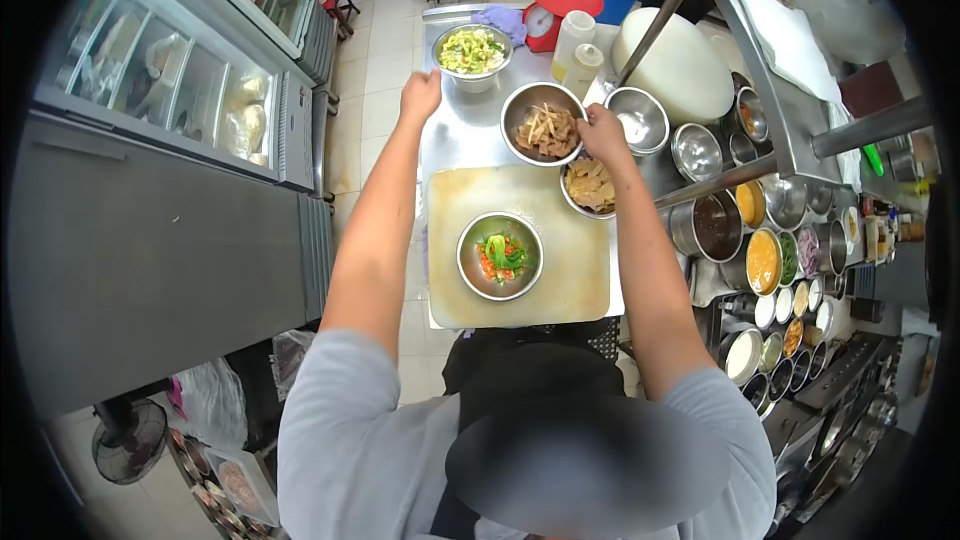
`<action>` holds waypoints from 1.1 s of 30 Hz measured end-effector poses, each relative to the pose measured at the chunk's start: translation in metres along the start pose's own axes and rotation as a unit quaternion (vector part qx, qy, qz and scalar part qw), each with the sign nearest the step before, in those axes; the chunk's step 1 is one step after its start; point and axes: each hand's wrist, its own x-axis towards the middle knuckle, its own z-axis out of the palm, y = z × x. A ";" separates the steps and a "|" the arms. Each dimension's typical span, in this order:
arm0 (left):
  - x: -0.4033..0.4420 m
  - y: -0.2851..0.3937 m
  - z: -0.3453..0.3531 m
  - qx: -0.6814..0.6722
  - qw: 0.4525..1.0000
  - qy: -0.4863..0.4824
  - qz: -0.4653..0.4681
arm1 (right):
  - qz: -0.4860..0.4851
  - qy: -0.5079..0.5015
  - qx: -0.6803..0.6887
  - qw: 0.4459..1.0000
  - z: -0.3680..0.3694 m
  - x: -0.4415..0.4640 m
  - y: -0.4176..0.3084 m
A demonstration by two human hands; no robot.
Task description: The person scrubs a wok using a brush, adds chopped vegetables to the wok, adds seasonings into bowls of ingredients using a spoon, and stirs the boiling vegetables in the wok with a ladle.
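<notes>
My right hand (605,132) grips the right rim of a steel bowl (512,148) holding brown meat slices topped with pale strips. Partly beneath that bowl and my wrist, another bowl contains pale beige slices (590,186). At the table's far left edge, my left hand (421,96) is closed, its fingertips close to the rim of a bowl of chopped yellow-green vegetables (473,51). Whether it grips that rim is hidden. Nearest my body, a steel bowl (463,258) with chopped red and green pieces and a green leaf stands on the cutting board (570,285).
Behind the bowls are squeeze bottles (574,45) and a red scale (541,28). A steel bowl (637,121) stands right of my right hand, below a metal shelf post (655,25). Several sauce pots (764,262) line the right; a glass-door fridge (165,70) stands left.
</notes>
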 end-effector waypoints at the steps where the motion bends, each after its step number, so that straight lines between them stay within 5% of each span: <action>1: 0.017 0.008 0.004 0.002 1.000 -0.003 0.006 | -0.016 0.026 0.001 1.000 -0.007 -0.022 0.002; 3: 0.041 0.034 0.016 -0.315 0.918 -0.040 -0.236 | -0.010 0.036 0.037 0.999 -0.025 -0.068 0.018; 12: 0.045 0.022 0.034 -0.350 0.912 -0.126 -0.174 | 0.244 -0.045 0.082 0.965 -0.073 -0.290 0.072; 17: -0.004 0.010 0.030 -0.369 0.906 -0.093 -0.188 | 0.269 -0.011 0.213 0.939 -0.049 -0.325 0.096; 33: -0.143 0.013 -0.028 -0.453 0.868 -0.085 -0.187 | 0.249 -0.067 0.294 0.920 -0.018 -0.299 0.131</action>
